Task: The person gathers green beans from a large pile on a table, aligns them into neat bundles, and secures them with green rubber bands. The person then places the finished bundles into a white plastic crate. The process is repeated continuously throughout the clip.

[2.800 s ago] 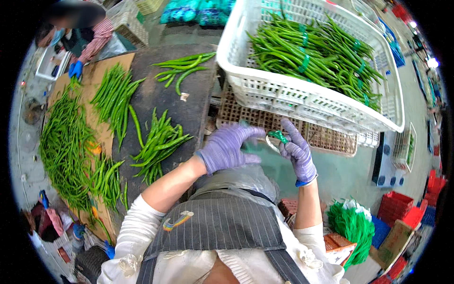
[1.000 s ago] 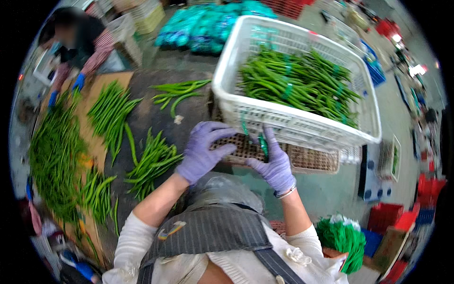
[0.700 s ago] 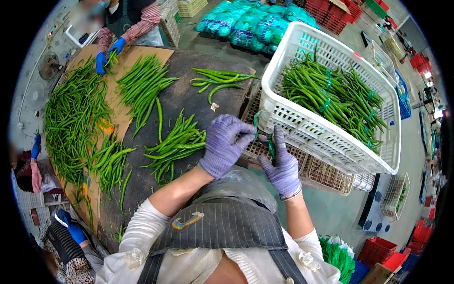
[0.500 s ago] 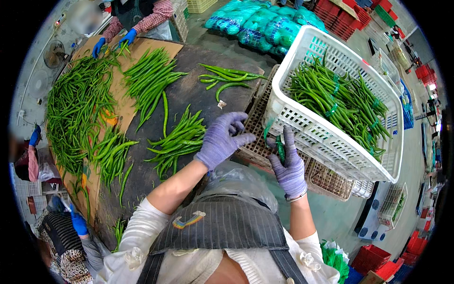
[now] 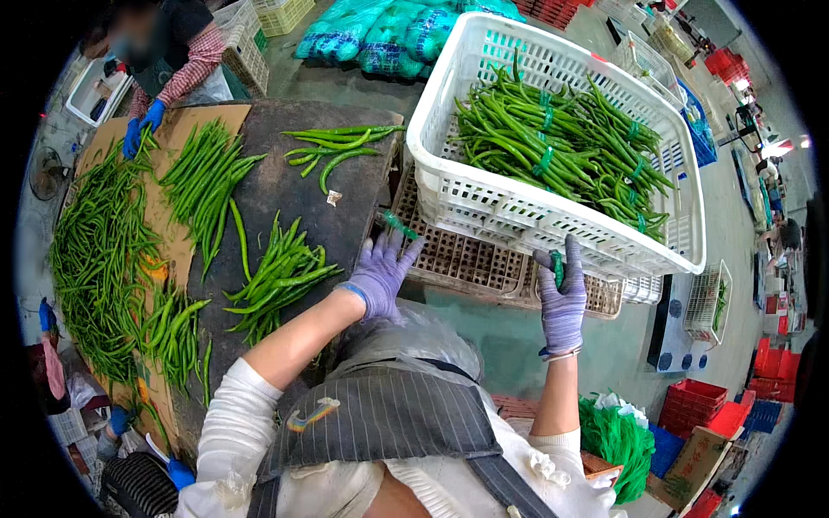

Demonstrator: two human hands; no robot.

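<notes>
Both my hands wear purple knit gloves. My left hand (image 5: 380, 274) is at the table's right edge, palm down with its fingers spread. Just beyond its fingertips is a short green strip (image 5: 398, 226); whether they touch is unclear. My right hand (image 5: 561, 298) is upright by the near wall of a white plastic crate (image 5: 553, 207), with a small piece of green tape (image 5: 558, 269) between thumb and fingers. Inside the crate lie bundles of long green peppers (image 5: 553, 147) bound with green bands. Loose pepper piles (image 5: 281, 274) lie on the dark table (image 5: 319, 220).
Brown crates (image 5: 471, 259) are stacked under the white one. Across the table, a co-worker's blue-gloved hands (image 5: 142, 128) are at a large pepper heap (image 5: 99, 268). Stuffed teal sacks (image 5: 389, 39) lie beyond. Green plastic strips (image 5: 615, 445) and red crates (image 5: 691, 406) are at lower right.
The view has shifted, so table and crate appear farther left. My hands have moved apart: the left toward the table edge, the right along the crate, still with the green tape.
</notes>
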